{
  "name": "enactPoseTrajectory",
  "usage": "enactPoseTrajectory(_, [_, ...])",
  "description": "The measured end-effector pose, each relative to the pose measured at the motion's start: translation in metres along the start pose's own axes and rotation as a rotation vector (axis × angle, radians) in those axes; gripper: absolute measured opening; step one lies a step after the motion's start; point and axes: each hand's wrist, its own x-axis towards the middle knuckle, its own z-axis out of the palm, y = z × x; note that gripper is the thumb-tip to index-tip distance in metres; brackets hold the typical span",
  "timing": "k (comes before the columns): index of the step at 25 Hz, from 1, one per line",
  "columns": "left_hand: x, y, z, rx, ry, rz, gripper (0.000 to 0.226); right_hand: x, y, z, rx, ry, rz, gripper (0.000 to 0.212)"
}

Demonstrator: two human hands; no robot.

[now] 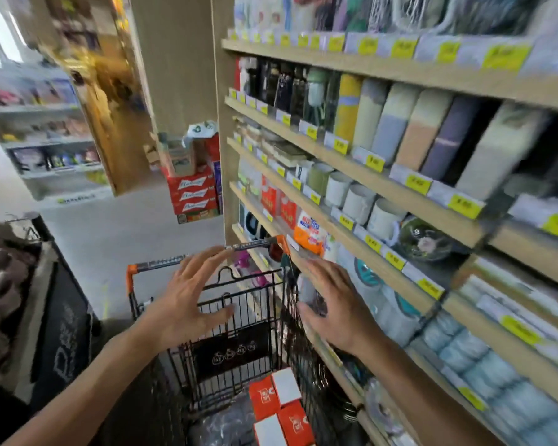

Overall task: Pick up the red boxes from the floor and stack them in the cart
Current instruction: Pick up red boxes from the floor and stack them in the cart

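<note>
- Four red boxes (279,405) already lie in the cart (236,320), near the bottom edge of the view, side by side on a dark bundle; each has a red part with a white printed mark and a white part.
- No red box of this kind is seen on the floor (116,233); only a pile of red cartons (192,194) stands far down the aisle, and I cannot tell if they belong to the task.
- The left hand (190,300) hovers over the cart with fingers spread and straight; its grip is released and holds nothing.
- The right hand (332,304) is at the cart's right side, close to the shelf (380,185). The fingers look mostly straight, and a blurred pale thing sits just beside them; I cannot tell if the grip is on it.
- Judgement on handling: the boxes look like small stiff cardboard cartons, probably light, with flat faces that stack well.
- The printed card may be a little smooth, so it is better to take a box across two opposite long sides, thumb on one and fingers on the other.
- The corners may crush under hard pressure, so a moderate hold is enough.
- The dark bundle beneath seems soft, so a stack on it may lean.
</note>
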Motion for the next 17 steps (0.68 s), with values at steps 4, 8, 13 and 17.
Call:
enactPoseTrajectory(4, [-0.011, 0.018, -0.023, -0.019, -0.016, 0.112, 0.087, -0.038, -0.031, -0.045, -0.119, 0.056, 0.026, 0.072])
enactPoseTrajectory(8, [-0.017, 0.052, -0.019, -0.092, -0.035, 0.302, 0.084, -0.107, -0.052, -0.082, -0.217, 0.097, 0.15, 0.07])
enactPoseTrajectory(13, [-0.014, 0.139, 0.017, -0.222, -0.129, 0.548, 0.084, -0.22, -0.063, -0.135, -0.334, 0.125, 0.347, 0.072])
enactPoseTrajectory(17, [-0.025, 0.241, 0.052, -0.274, -0.229, 0.764, 0.08, -0.322, -0.064, -0.191, -0.408, 0.205, 0.52, 0.072])
